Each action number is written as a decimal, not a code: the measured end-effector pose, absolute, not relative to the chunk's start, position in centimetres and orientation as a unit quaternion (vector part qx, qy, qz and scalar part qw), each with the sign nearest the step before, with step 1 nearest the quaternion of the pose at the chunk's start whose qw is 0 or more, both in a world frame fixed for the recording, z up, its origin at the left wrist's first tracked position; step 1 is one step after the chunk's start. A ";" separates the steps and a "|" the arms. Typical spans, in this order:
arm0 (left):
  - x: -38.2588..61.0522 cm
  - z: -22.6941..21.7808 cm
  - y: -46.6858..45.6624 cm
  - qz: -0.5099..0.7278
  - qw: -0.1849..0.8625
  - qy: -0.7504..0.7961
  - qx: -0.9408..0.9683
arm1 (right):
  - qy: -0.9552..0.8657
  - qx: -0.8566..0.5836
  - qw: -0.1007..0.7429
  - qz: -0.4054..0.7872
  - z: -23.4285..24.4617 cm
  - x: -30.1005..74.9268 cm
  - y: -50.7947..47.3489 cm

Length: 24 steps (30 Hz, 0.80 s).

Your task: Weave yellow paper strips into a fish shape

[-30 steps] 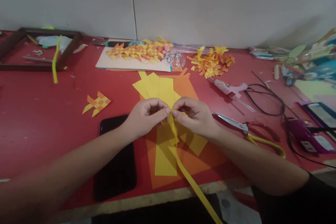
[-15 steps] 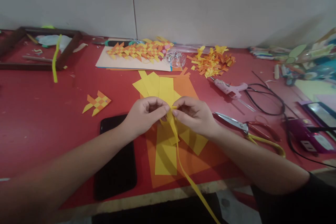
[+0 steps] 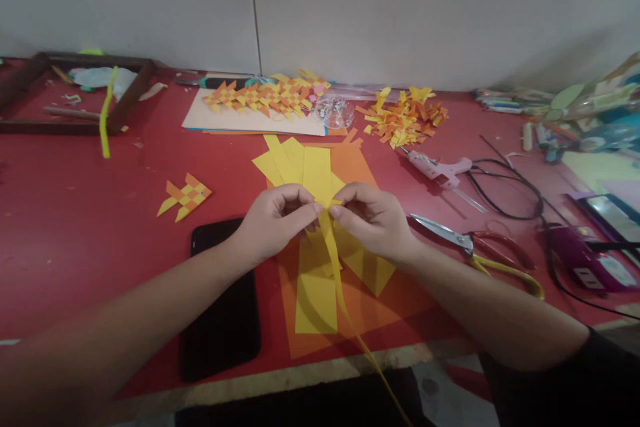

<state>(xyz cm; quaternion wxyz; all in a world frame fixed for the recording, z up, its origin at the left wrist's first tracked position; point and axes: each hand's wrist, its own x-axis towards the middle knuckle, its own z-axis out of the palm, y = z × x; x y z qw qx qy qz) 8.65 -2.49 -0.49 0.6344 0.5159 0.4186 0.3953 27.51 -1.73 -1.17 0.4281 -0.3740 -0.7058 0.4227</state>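
My left hand [image 3: 277, 220] and my right hand [image 3: 373, 220] meet over the middle of the red table [image 3: 75, 227]. Both pinch the top of a long yellow paper strip [image 3: 336, 273], which hangs down between them and runs off over the table's front edge. Under the hands lie yellow paper sheets [image 3: 315, 293] on top of orange paper sheets [image 3: 370, 310]. Fingers of both hands are curled closed on the strip.
A black phone [image 3: 223, 320] lies by my left forearm. Scissors [image 3: 475, 247] lie to the right, a pink glue gun [image 3: 437, 170] behind them. A woven paper fish [image 3: 185, 197] sits at left; several woven fish [image 3: 265, 97] and paper scraps [image 3: 405, 117] lie at the back.
The hanging yellow strip has twisted edge-on and looks thinner at its lower end. Both hands have stayed in place, fingers shifting slightly at the pinch.
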 end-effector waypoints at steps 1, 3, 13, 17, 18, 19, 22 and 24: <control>8.6 -0.5 -2.5 0.397 0.637 0.420 0.511 | -0.704 -0.371 0.429 0.427 -1.1 27.5 -1.7; 8.6 -0.5 -2.5 0.399 0.641 0.423 0.501 | -0.696 -0.368 0.419 0.451 -1.0 27.4 -1.7; 8.6 -0.6 -2.5 0.402 0.642 0.420 0.500 | -0.667 -0.367 0.393 0.517 -1.4 27.7 -1.6; 8.6 -0.5 -2.5 0.401 0.646 0.421 0.494 | -0.668 -0.373 0.385 0.516 -1.3 27.7 -1.6; 8.6 -0.5 -2.5 0.401 0.648 0.422 0.492 | -0.667 -0.375 0.386 0.515 -1.3 27.6 -1.6; 8.6 -0.5 -2.5 0.402 0.648 0.422 0.491 | -0.666 -0.378 0.387 0.514 -1.3 27.6 -1.6; 8.7 -0.4 -2.5 0.402 0.646 0.427 0.488 | -0.664 -0.383 0.393 0.508 -1.2 27.5 -1.6; 8.7 -0.4 -2.5 0.402 0.645 0.431 0.487 | -0.666 -0.384 0.397 0.501 -1.3 27.5 -1.7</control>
